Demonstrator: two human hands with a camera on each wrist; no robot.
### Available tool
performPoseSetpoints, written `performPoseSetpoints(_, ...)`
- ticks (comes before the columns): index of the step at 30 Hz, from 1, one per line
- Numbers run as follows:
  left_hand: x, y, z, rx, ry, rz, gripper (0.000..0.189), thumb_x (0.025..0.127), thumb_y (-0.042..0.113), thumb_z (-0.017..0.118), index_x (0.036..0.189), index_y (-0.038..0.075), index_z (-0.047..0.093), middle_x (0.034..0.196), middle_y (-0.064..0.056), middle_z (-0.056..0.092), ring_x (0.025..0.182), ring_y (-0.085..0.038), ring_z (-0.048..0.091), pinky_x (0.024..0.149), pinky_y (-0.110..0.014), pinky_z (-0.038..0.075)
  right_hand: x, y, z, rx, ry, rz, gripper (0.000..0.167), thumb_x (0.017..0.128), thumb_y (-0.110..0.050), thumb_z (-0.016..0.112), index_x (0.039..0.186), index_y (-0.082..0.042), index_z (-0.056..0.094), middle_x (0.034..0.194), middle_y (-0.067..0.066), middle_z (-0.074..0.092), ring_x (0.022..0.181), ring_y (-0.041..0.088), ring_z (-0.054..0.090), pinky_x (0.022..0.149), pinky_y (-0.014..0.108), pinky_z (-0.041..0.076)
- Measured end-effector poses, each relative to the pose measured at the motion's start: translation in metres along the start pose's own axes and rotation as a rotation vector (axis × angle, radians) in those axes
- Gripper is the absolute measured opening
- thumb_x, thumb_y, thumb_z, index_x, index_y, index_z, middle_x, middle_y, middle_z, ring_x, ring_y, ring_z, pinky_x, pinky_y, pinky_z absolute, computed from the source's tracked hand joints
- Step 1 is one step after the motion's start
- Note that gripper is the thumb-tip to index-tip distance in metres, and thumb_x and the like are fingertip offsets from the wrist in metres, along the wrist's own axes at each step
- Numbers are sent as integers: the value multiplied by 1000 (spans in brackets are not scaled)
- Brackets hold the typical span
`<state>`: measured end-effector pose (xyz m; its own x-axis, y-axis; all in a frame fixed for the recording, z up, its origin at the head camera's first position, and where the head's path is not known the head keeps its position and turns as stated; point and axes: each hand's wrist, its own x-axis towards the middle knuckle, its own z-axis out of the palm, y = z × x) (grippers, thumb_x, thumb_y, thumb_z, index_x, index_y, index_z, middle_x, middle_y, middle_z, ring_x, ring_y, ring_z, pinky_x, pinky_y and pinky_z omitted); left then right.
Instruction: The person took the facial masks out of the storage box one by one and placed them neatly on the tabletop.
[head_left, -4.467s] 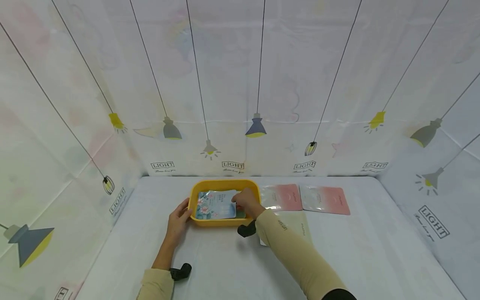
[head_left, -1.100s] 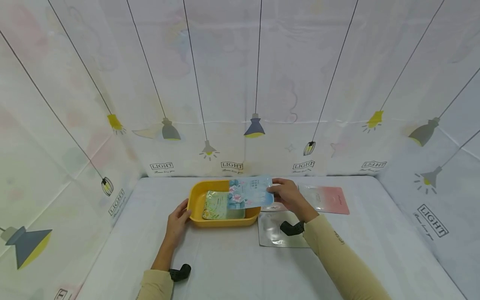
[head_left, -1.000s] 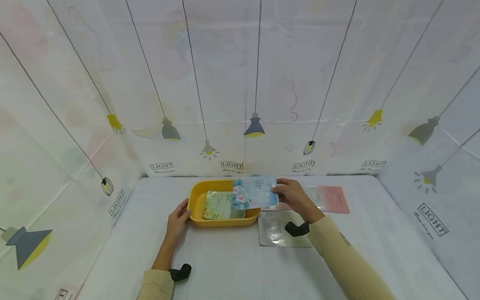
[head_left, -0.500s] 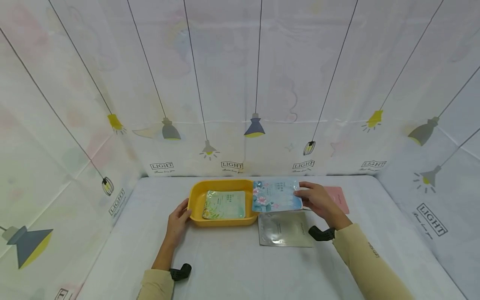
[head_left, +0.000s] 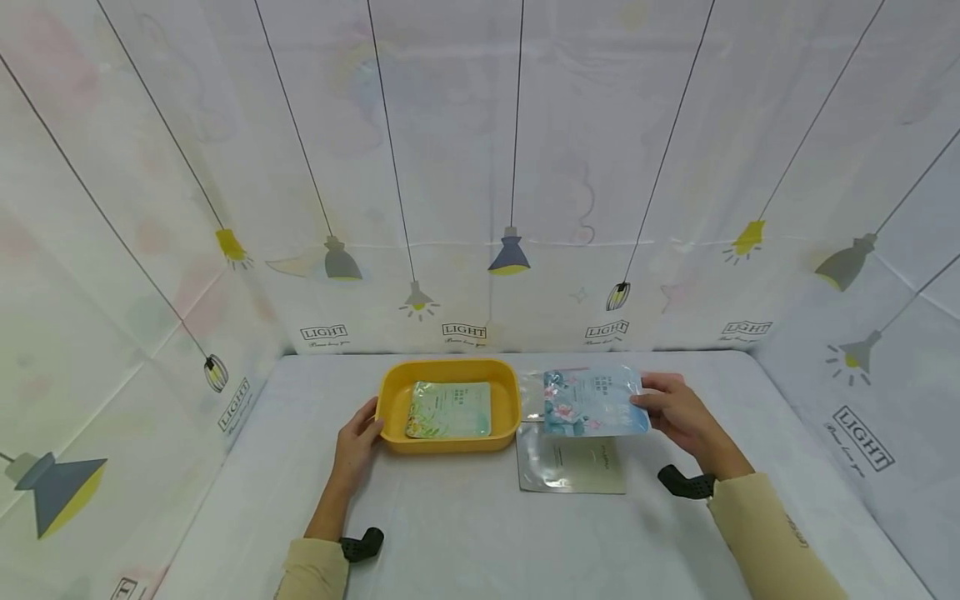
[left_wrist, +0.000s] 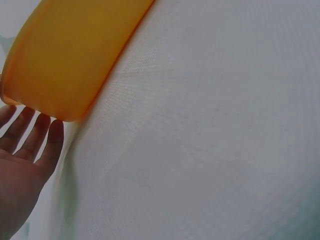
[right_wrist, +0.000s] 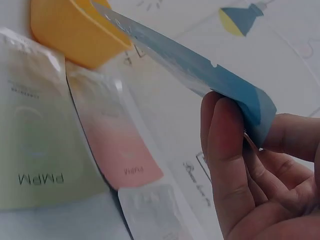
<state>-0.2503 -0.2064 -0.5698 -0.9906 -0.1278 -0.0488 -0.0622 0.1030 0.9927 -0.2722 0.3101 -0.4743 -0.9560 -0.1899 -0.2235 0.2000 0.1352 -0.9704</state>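
Holding right now: the right hand (head_left: 678, 410) has a blue flower-printed sachet (head_left: 595, 403) in its grip, thumb and fingers pinched tight on the right-hand edge, just right of frame centre in the head view
Sachet position: lifted off the bench (head_left: 465, 533), hanging above the packets laid there, to the right of the yellow tray (head_left: 390, 392) and clear of it
Right wrist view: the blue sachet (right_wrist: 200, 70) runs edge-on from the fingers (right_wrist: 225, 150) at lower right up toward the upper left, where a corner of the tray (right_wrist: 70, 30) shows
Left hand: the left hand (head_left: 357, 433) sits against the tray's left end, left of centre, fingers relaxed and straight, grip apart, touching the rim
Left wrist view: fingertips (left_wrist: 50, 145) at lower left meet the tray's orange-yellow wall (left_wrist: 70, 55) at upper left
In the tray: a green sachet (head_left: 449, 410) lies flat on the floor of it
On the bench: a pale green packet (head_left: 573, 465) lies flat below the held sachet; a pink packet (right_wrist: 117, 145) lies beside it in the right wrist view, with a silvery one (right_wrist: 155, 210) at the bottom edge
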Motion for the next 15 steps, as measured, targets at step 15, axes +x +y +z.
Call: performPoseSetpoints(15, -3, 3, 2, 7, 6, 19, 49, 100, 12, 50, 148, 7, 40, 151, -15, 43, 134, -32, 48, 102, -35, 50, -31, 33, -54, -70, 68, 181, 80, 96, -23, 61, 153, 6, 12, 108, -7, 60, 91, 9, 65, 81, 26, 58)
